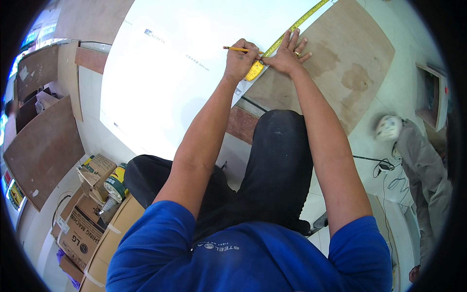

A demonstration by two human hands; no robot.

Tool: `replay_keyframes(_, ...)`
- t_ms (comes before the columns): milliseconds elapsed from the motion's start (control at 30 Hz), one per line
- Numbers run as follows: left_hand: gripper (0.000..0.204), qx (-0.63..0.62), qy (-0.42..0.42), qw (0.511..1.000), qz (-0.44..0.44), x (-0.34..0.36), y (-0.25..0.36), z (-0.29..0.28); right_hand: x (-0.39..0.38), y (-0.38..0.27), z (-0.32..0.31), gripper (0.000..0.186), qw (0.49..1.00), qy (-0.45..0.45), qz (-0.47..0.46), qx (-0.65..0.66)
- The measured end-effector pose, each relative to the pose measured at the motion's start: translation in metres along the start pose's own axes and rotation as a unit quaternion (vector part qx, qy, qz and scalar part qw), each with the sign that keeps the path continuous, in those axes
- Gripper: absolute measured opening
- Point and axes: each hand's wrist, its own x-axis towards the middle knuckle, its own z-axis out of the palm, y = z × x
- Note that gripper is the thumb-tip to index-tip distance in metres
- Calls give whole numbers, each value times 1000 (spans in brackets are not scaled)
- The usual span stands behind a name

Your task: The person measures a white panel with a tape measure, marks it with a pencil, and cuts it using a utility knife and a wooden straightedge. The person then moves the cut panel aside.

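Observation:
My left hand (239, 63) is closed round a yellow pencil (234, 48), low over the edge of a large white sheet (165, 68). Just beside it, the yellow case of a tape measure (254, 72) rests on that edge. Its extended blade (307, 16) runs along the sheet's right edge toward the far side. My right hand (286, 56) lies with fingers spread, pressing by the blade and the brown board (335, 58), its thumb close to the tape case. A ring shows on one finger. The pencil's tip is partly hidden between the hands.
Cardboard boxes (82, 228) and a green-and-yellow container (116, 181) stand at my lower left. Brown boards (46, 151) lean at the left. On the right, a person in grey trousers (423, 170) is beside black cables (384, 167) on the floor.

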Motion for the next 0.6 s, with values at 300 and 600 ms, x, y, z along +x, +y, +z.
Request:
replay_keyframes(300, 12, -31, -12, 999, -6, 3, -3, 0, 0, 0, -1, 155, 1000, -8, 5, -8)
replay_keyframes(600, 40, 217, -39, 973, -61, -10, 27, -35, -6, -6, -12, 151, 999, -39, 27, -19)
